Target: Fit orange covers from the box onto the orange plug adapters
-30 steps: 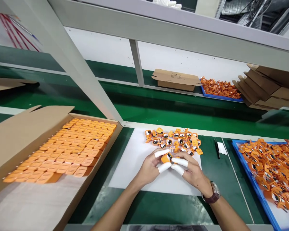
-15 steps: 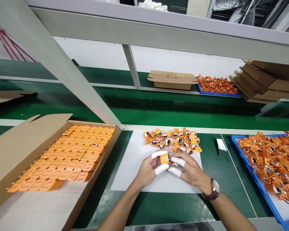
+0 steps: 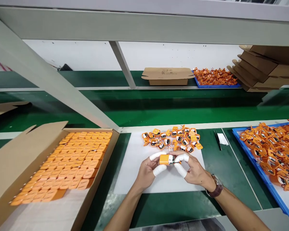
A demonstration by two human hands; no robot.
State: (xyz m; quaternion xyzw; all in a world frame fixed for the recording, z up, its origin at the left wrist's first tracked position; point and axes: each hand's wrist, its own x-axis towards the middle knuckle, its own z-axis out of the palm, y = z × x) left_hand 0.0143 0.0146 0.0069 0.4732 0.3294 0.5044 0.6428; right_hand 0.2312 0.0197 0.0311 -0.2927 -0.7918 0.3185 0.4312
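Observation:
My left hand point(image 3: 146, 171) has its thumb and fingers closed around a small orange housing point(image 3: 163, 159), held sideways above the white sheet point(image 3: 144, 186). White and black inner parts point(image 3: 170, 159) show at the housing's right end. There the fingers of my right hand point(image 3: 194, 170) are pinched together; a bit of orange shows by them, but what they grip is mostly hidden. Both hands wear white finger covers. Just beyond them lies a loose group of similar orange housings point(image 3: 167, 141), with white and black insides facing up.
At left, a cardboard box point(image 3: 103, 163) holds rows of orange blocks. A blue tray point(image 3: 257, 175) heaped with orange parts stands at right; a black pen point(image 3: 217, 140) lies nearer the middle. Shelf posts point(image 3: 96, 114) rise behind. Farther back are another cardboard box point(image 3: 168, 77) and blue tray point(image 3: 207, 86).
The right-hand fingers have shifted slightly right, and more of the white and black inner parts shows at the housing's end. The left hand keeps its hold. The camera view has tilted down.

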